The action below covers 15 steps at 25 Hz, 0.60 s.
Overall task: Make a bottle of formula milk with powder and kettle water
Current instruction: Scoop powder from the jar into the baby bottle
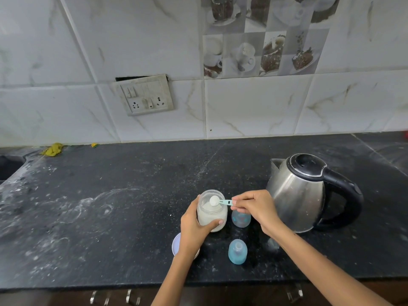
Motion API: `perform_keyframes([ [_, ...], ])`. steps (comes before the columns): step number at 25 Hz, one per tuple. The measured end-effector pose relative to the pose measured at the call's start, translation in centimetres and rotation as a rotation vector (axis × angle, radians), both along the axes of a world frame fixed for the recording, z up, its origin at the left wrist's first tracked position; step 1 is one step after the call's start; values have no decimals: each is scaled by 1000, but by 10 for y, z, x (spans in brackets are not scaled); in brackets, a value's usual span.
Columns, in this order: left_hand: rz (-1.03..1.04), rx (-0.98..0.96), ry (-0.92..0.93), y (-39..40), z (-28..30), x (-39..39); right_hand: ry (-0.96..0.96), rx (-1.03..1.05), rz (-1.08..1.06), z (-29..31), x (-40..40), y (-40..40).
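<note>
Powder was heaped in the small teal plastic scoop (220,202), whose handle was pinched in the grip of the right hand (254,206); its long axis lay level, bowl toward the left. The left hand (194,224) was wrapped closed around the clear round powder jar (212,212) directly under the scoop's bowl. The open clear baby bottle (241,218) stood on the black stone desk (132,195) just below the right grip, nearer that hand, so only a short carry back appeared needed.
</note>
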<state>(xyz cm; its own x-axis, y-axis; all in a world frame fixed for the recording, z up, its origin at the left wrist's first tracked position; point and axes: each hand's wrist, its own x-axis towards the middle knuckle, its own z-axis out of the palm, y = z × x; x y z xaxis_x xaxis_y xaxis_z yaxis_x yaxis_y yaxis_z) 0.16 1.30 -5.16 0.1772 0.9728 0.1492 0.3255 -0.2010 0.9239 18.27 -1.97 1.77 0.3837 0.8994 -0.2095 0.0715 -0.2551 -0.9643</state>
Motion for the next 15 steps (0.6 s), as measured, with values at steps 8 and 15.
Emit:
perform_keyframes([
  [8,107,108,41,-14,16,4,146,35,-62,6,7,-14],
  [15,-108,265,-71,-54,21,62,194,151,-278,6,39,-51],
])
